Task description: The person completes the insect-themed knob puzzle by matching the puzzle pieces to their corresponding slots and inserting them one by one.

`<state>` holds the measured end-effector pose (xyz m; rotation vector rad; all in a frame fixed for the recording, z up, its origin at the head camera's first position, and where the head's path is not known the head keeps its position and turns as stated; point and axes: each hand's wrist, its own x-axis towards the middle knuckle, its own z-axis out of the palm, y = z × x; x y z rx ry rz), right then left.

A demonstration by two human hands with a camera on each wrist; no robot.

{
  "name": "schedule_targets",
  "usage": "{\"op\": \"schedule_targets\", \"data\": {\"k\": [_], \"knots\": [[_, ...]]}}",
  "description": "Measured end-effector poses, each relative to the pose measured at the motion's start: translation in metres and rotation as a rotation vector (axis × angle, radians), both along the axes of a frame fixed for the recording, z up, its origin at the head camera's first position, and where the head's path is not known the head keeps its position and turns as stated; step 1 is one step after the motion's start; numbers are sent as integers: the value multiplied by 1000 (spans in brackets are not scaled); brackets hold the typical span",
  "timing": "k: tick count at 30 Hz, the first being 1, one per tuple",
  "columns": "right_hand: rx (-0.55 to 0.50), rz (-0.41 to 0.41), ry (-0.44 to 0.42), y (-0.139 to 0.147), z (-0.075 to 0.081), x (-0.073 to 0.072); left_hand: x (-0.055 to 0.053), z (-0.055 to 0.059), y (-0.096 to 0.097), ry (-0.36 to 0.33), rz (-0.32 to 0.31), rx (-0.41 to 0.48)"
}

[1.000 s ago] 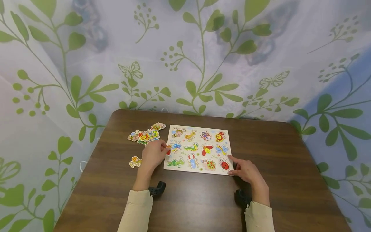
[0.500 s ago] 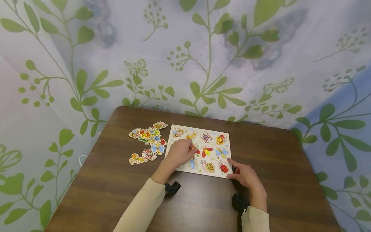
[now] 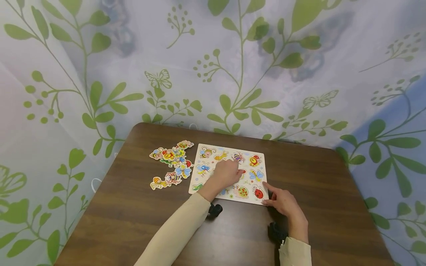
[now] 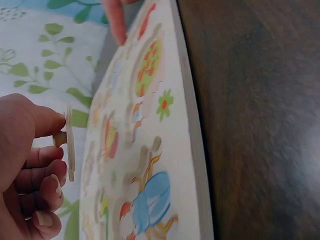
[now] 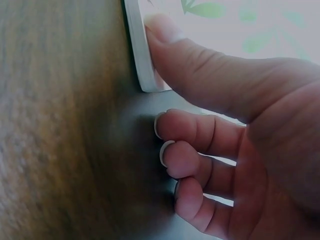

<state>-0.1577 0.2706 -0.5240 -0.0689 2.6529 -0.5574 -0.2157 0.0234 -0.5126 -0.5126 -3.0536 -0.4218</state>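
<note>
A pale puzzle board (image 3: 195,179) with insect-shaped recesses lies on the table. My left hand (image 3: 227,173) is over its middle. In the left wrist view that hand pinches the knob of a thin wooden puzzle piece (image 4: 70,145), seen edge-on above the board; its picture is turned from the camera. My right hand (image 3: 283,199) is at the board's right edge. Its thumb (image 5: 165,30) presses on the near right corner, and the index finger touches the edge farther up. Its other fingers are bent beside the board, holding nothing.
Left of the board lies a heap of puzzle pieces (image 3: 168,155). A blue-winged bee piece (image 3: 183,171), a spider piece (image 3: 173,178) and a yellow striped piece (image 3: 158,183) lie nearer. A patterned cloth (image 3: 179,92) hangs behind the brown table (image 3: 319,177).
My left hand has carried the puzzle piece from the board's left edge rightward to above its middle, uncovering loose pieces. My right hand has stayed at the right edge.
</note>
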Motion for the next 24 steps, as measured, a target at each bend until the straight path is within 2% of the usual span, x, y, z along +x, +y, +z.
{"op": "schedule_targets", "data": {"k": [7,17,24], "knots": [[-22,15,16,2,-1,1,-9,-4,12,-26,20,-69],[-42,27,51,1,-2,2,-8,-13,17,-10,-4,-90],[-45,14,48,3,-2,2,-11,-14,23,-10,11,-120]]}}
